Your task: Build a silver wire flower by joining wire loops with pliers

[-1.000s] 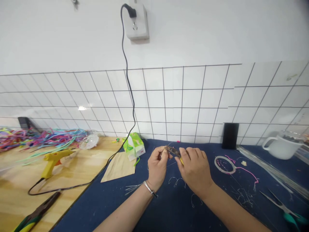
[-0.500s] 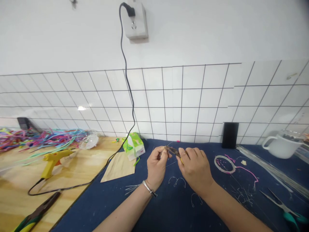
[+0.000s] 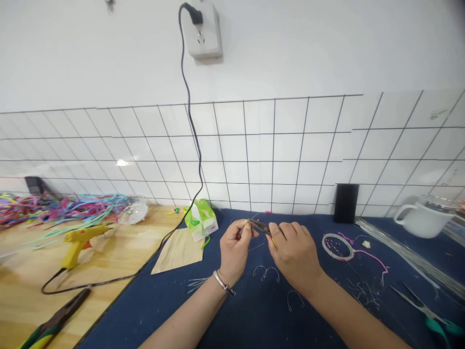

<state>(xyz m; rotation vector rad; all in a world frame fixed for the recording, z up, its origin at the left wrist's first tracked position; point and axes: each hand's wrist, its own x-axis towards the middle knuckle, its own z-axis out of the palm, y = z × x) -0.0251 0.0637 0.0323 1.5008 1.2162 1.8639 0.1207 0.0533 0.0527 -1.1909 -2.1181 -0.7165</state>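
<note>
Change: against the earlier frame, almost nothing differs; both hands keep the same pose, the scattered pieces lie where they lay, and the view has shifted very slightly.
Left hand (image 3: 235,249): its grip is pinched, thumb against finger, on a fine piece (image 3: 249,222) too small to make out, right where the pliers' tips meet it.
Right hand (image 3: 293,254): its grip is clenched round the yellow handles of the pliers (image 3: 262,228).
Pliers in hand: held above the far middle of the blue surface (image 3: 247,325), between the two hands; the nose points left and slightly far, the long axis running from near right to far left.
Pliers, counted: two; the second pair (image 3: 58,317) lies on the wooden part at near left, nose far and right.
Bent wire, counted: one double-arched piece (image 3: 266,274) between the forearms, and one single arch (image 3: 289,301) nearer and to the right.
Right side: one ring (image 3: 337,247) with a pink strand, one heap of wire offcuts (image 3: 365,293), one pair of scissors (image 3: 423,308), one bundle of long wires (image 3: 410,257), one white mug (image 3: 421,222).
Left side: one yellow glue gun (image 3: 80,242), one beige cloth (image 3: 178,252), one green-and-white packet (image 3: 201,220).
</note>
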